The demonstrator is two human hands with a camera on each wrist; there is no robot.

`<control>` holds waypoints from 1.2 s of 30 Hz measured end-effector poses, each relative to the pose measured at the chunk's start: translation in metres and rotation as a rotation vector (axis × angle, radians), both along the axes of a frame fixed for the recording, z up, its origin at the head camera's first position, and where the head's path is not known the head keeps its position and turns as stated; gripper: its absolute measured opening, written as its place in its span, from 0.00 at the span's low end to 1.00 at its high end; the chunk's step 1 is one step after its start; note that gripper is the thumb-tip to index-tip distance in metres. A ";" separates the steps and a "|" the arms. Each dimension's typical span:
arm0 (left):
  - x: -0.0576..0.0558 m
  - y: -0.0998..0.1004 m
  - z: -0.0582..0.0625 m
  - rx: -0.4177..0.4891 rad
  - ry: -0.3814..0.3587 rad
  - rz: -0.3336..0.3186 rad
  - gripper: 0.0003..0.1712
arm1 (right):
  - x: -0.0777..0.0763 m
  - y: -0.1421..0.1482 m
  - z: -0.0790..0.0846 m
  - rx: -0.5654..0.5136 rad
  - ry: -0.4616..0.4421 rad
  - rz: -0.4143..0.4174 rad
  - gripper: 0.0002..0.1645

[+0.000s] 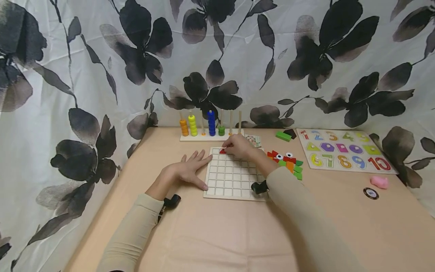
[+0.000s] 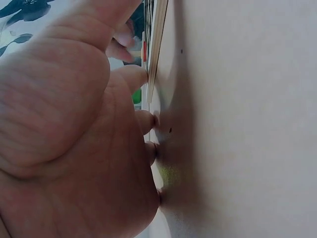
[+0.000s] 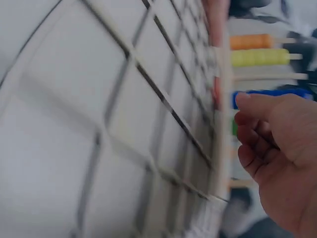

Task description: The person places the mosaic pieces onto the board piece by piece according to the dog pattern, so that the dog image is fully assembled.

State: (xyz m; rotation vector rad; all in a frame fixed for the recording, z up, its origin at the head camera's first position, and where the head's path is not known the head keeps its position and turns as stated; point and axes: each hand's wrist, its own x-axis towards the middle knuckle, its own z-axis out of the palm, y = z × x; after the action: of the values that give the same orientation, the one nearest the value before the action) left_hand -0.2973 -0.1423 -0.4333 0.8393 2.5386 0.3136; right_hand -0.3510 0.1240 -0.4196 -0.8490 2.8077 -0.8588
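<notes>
A white gridded board (image 1: 225, 181) lies on the table. My left hand (image 1: 188, 170) rests at its left side, fingers spread, with the thumb at the near left corner. In the left wrist view, the fingertips of that hand (image 2: 79, 129) come down on the tabletop and against the board's edge (image 2: 157, 44). Over the board's far side is my right hand (image 1: 239, 146), close to a small red piece (image 1: 222, 151). The right wrist view shows this hand (image 3: 282, 139) with curled fingers above the board, apart from the red piece (image 3: 216, 91); nothing shows between the fingers.
A peg stand (image 1: 190, 138) with coloured beads stands behind the board, beside a small card (image 1: 253, 141). Several coloured pieces (image 1: 289, 165), some with eyes, lie right. Farther right are a green block (image 1: 283, 136), number puzzle (image 1: 314, 146), pink figure (image 1: 379, 182) and round disc (image 1: 370, 193).
</notes>
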 end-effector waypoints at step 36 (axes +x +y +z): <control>0.008 -0.006 0.001 -0.003 0.007 -0.016 0.71 | 0.090 0.196 -0.003 0.120 -0.181 -0.227 0.12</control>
State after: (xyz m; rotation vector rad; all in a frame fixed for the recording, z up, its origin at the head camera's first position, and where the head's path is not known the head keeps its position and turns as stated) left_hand -0.2890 -0.1484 -0.4321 0.8602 2.5368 0.3022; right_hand -0.2608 0.3200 -0.4223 -0.4185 2.7952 -0.7421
